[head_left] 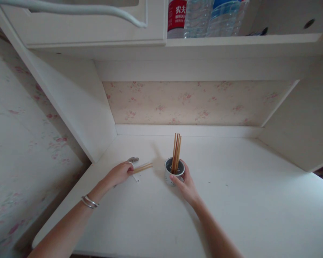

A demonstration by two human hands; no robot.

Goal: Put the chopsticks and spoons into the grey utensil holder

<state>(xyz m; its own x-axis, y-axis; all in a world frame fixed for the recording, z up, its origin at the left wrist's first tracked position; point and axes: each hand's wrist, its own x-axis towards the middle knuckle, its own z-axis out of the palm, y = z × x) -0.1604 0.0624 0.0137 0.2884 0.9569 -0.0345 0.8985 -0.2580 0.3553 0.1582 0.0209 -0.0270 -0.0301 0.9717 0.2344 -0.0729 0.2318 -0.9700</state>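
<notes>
My right hand (187,186) is wrapped round the right side of a small metal utensil holder (169,177) with holes in it, upright on the white tabletop. Several wooden chopsticks (177,152) stand in the holder and lean slightly to the right. To the left, my left hand (120,173) pinches wooden chopsticks (143,168), whose free ends point right toward the holder. Spoons (133,159) lie just beyond the left fingers. A white utensil handle (136,178) sticks out beneath that hand; the rest of it is hidden.
The white tabletop (237,211) has side panels at left and right and a floral back wall (188,102). Overhead, a shelf (239,40) holds several plastic bottles (197,18). At upper left hangs a cabinet door (97,30) with a pale curved bar (78,9) before it.
</notes>
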